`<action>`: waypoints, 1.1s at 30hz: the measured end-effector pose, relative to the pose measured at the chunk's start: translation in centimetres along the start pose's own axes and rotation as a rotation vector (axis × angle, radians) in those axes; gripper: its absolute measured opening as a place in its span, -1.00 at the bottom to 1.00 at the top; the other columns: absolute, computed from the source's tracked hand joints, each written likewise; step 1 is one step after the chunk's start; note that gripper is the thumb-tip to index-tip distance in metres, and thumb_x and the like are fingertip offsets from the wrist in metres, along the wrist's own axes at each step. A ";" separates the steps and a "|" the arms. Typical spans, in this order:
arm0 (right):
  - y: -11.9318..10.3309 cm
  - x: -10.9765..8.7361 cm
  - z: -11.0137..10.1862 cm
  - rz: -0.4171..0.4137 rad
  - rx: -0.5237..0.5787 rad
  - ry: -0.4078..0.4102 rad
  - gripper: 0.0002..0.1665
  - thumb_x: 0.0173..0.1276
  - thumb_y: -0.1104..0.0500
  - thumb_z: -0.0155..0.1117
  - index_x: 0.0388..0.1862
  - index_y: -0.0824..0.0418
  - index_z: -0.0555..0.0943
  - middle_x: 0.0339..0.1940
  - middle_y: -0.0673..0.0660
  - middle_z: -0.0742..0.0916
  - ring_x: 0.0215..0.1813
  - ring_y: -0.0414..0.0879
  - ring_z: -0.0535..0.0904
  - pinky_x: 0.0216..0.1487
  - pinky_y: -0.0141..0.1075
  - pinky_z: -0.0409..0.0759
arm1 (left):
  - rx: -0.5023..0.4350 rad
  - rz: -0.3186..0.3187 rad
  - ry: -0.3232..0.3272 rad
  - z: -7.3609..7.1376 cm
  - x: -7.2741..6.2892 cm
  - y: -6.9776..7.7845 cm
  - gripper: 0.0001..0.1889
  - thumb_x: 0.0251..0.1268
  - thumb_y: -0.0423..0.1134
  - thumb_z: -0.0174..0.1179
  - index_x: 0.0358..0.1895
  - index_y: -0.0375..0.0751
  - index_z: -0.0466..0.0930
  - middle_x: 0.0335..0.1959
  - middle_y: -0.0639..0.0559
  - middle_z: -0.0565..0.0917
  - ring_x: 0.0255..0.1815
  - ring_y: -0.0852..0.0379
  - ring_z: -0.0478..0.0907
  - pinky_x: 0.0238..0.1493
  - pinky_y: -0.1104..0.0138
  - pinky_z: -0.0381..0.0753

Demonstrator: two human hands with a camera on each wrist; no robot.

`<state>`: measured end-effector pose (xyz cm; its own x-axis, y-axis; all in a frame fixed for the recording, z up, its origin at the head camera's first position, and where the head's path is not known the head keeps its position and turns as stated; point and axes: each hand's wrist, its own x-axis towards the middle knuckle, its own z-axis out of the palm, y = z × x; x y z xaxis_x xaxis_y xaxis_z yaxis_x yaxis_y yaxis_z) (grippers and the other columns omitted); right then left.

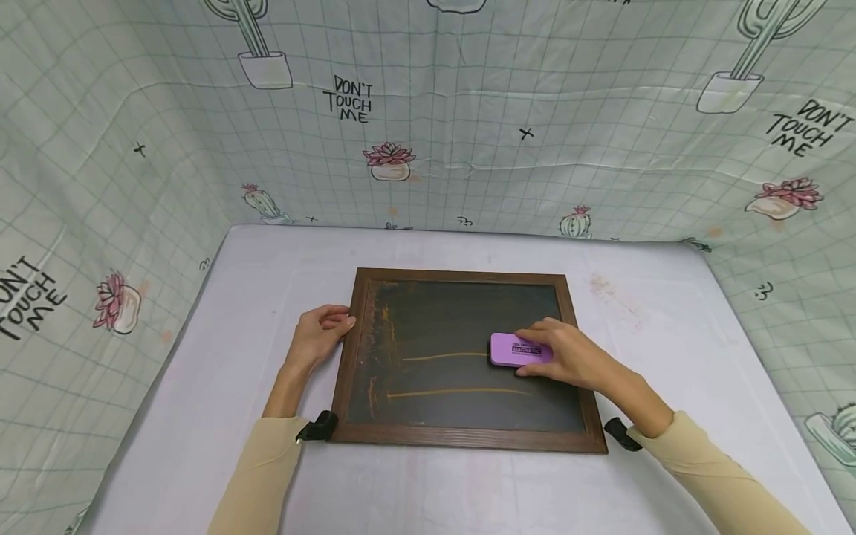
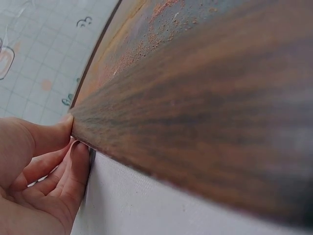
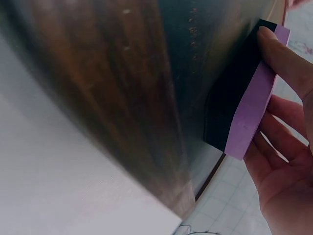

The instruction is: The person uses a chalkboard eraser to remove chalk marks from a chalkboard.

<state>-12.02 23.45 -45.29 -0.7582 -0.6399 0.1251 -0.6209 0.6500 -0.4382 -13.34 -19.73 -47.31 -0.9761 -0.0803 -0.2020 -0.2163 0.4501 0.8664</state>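
A small chalkboard [image 1: 461, 319] in a brown wooden frame lies on the white table, with two yellow chalk lines across its lower half and smudges along its left side. My left hand [image 1: 319, 334] holds the frame's left edge; in the left wrist view the thumb [image 2: 49, 134] meets the wooden edge and the other fingers curl below it. On the board's right part my right hand [image 1: 565, 353] grips a purple magnetic eraser [image 1: 511, 349] between thumb and fingers. The right wrist view shows the eraser's dark felt side [image 3: 237, 88] facing the board. The upper chalk line runs up to the eraser.
Orange chalk dust [image 2: 129, 61] lies along the board's left side by the frame. A faint reddish smear [image 1: 611, 290] marks the table right of the board. Printed cloth [image 1: 455, 148] with cactus drawings hangs behind and at both sides. Black straps [image 1: 319, 426] sit at the wrists.
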 end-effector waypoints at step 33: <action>-3.3 6.2 2.8 -0.111 0.004 -0.071 -0.31 0.18 -0.06 0.63 0.15 0.35 0.71 -0.07 0.14 0.74 -0.15 -0.13 0.52 -0.16 -0.24 0.59 | 0.003 0.000 0.013 0.1 0.3 -0.3 -0.62 0.47 -0.29 0.29 0.22 -0.44 0.60 0.01 -0.28 0.68 0.02 -0.14 0.62 -0.04 0.30 0.58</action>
<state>-14.08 16.15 -45.58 -0.6686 -0.7354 0.1104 -0.6995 0.5716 -0.4290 -13.53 -19.76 -47.70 -0.9762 -0.0922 -0.1960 -0.2165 0.4531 0.8648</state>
